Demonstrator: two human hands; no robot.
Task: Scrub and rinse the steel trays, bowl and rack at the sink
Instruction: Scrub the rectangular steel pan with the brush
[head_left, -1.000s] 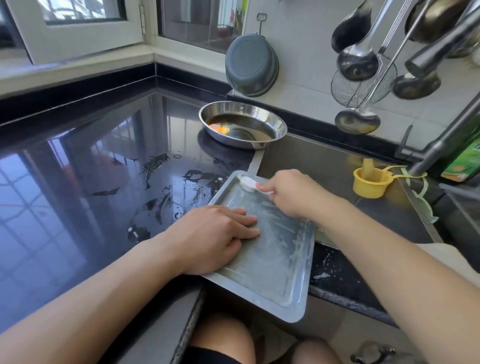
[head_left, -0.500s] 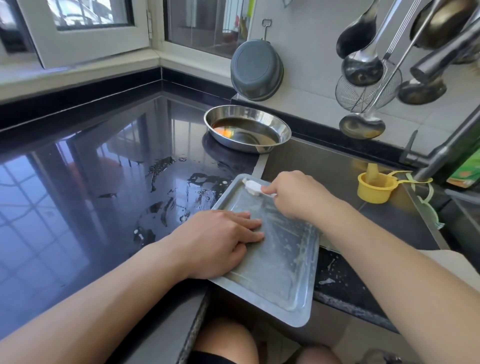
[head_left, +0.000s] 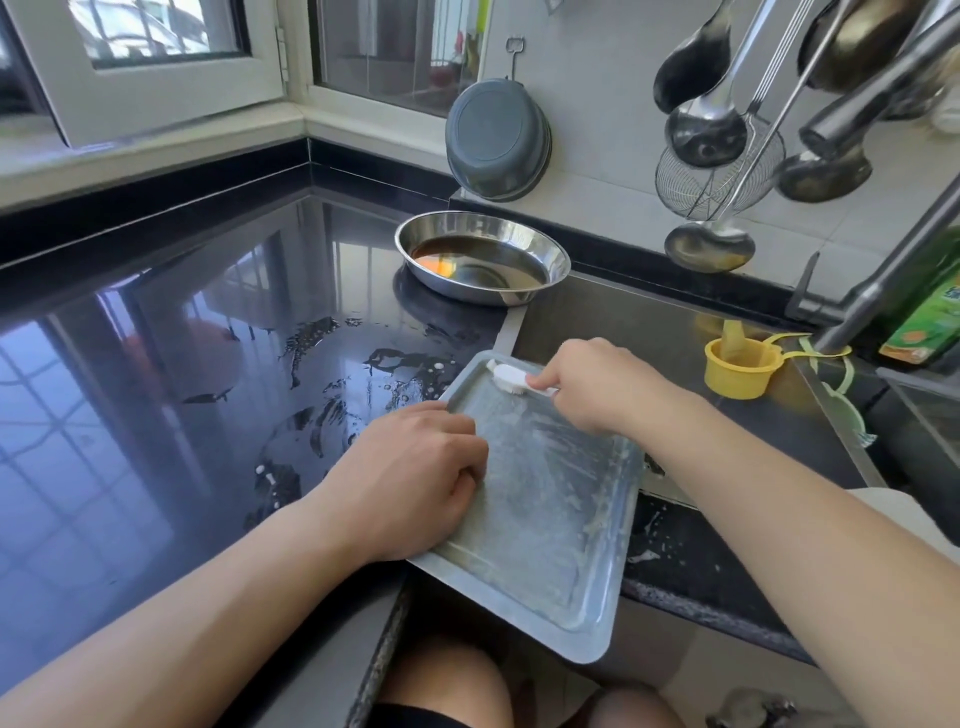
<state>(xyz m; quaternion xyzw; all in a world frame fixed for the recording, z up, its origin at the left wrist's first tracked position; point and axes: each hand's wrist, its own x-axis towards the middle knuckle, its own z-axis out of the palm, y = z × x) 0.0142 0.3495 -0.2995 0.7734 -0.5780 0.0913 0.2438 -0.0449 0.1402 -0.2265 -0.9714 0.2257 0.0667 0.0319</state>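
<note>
A soapy steel tray (head_left: 550, 519) lies across the counter's front edge, its near corner overhanging. My left hand (head_left: 410, 478) rests on the tray's left rim, with curled fingers holding it down. My right hand (head_left: 592, 384) grips a small white brush (head_left: 511, 376), whose head sits at the tray's far left corner. A steel bowl (head_left: 483, 257) with brown liquid and something orange stands at the back of the counter.
The black counter (head_left: 182, 364) at left is wet with puddles. The sink (head_left: 675, 332) holds a yellow cup (head_left: 740, 369); the faucet (head_left: 883, 275) reaches over it. Ladles and a strainer (head_left: 717, 161) hang on the wall beside a grey basin (head_left: 496, 137). A green bottle (head_left: 930, 317) stands at right.
My left hand's fingers have curled in from lying flat on the tray. The brush stays near the tray's far corner, shifted only slightly.
</note>
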